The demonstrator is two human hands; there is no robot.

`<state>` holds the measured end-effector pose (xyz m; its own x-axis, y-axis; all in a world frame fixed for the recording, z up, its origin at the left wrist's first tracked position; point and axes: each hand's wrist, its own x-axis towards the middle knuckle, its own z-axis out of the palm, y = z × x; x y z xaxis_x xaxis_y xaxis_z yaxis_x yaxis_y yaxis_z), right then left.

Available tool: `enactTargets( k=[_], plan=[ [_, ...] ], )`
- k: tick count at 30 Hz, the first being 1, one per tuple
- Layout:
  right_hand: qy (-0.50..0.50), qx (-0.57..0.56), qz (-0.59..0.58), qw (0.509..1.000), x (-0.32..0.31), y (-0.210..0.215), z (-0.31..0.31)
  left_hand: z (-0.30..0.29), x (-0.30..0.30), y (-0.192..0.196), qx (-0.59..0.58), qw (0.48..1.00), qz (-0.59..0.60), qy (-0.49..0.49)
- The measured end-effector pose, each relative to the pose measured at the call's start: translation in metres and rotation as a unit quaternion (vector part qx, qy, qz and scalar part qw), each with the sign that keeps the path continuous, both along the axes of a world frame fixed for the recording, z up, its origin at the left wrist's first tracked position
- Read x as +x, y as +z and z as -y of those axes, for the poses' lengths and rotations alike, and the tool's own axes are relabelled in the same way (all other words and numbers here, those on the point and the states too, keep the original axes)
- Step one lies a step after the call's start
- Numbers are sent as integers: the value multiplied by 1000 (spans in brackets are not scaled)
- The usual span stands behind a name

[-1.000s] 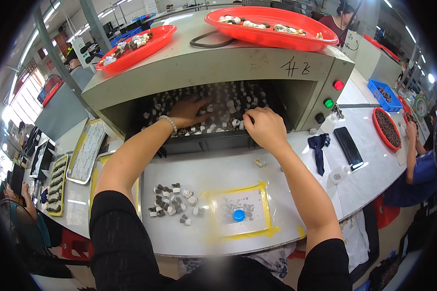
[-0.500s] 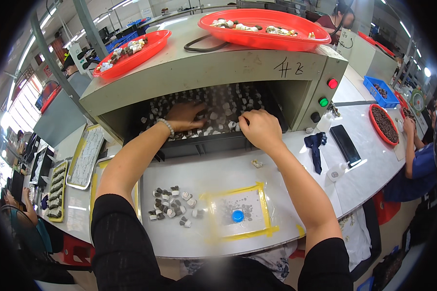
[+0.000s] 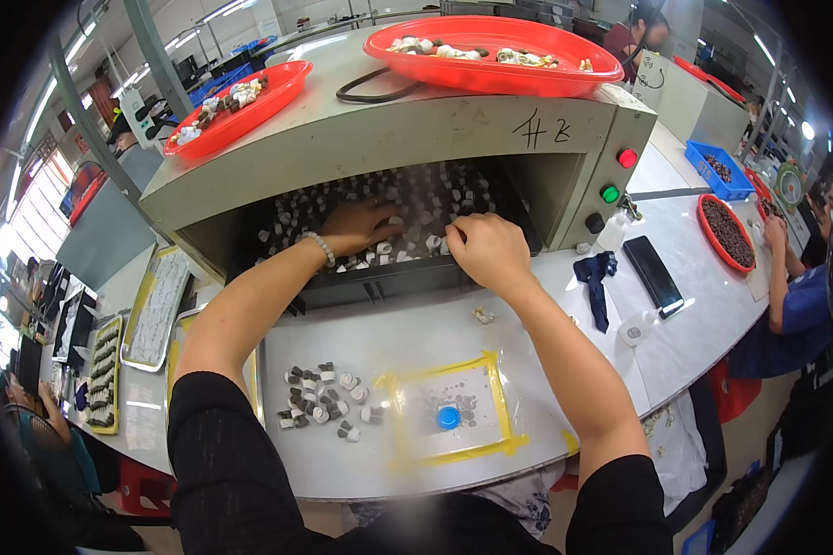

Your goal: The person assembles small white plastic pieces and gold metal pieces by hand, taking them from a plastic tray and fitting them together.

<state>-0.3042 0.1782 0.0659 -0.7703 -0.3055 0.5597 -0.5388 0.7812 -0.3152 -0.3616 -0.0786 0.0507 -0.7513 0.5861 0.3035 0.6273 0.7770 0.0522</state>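
Note:
A black tray (image 3: 379,289) full of small white-and-dark-grey pieces sits inside the opening of a beige metal box machine (image 3: 379,134). My left hand (image 3: 359,228), with a beaded bracelet at the wrist, reaches in over the pieces, fingers stretched out and slightly blurred. At the tray's front edge, my right hand (image 3: 489,248) has its fingers curled inward beside some white pieces. What those fingertips hold is hidden. A loose group of the same pieces (image 3: 317,400) lies on the white table in front of the tray.
Red trays (image 3: 504,81) with pieces stand on top of the machine. On the table are a yellow-taped rectangle (image 3: 518,442), a blue cap (image 3: 448,418), a dark cloth (image 3: 597,289), a black phone (image 3: 652,276) and a small bottle (image 3: 634,330). At right, another person (image 3: 787,296) works near red bowls.
The whole view has shifted slightly. My left hand has moved a little among the pieces, and some near its fingers lie differently. My right hand remains at the tray's front edge.

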Motion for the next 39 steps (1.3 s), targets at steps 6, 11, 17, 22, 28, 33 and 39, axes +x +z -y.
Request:
enactTargets(
  k=[6,11,17,22,28,33,39],
  plan=[
    [-1,-6,0,1000,-1,-2,-3,-5,13,11,-3,999,25,37],
    [3,-9,-2,1000,-1,-1,-2,-1,6,6,8,999,19,27],
    [4,-18,1,1000,0,-1,-2,-3,0,3,12,998,32,57],
    [4,-30,2,1000,2,0,1,4,1,10,61,994,23,82],
    [-9,-3,26,1000,4,2,2,8,39,45,74,991,-106,26],
    [-40,12,49,998,3,9,5,4,124,73,82,993,-78,-38],
    [-46,-13,24,999,3,6,-1,16,252,8,38,999,-8,-26]
  ],
)
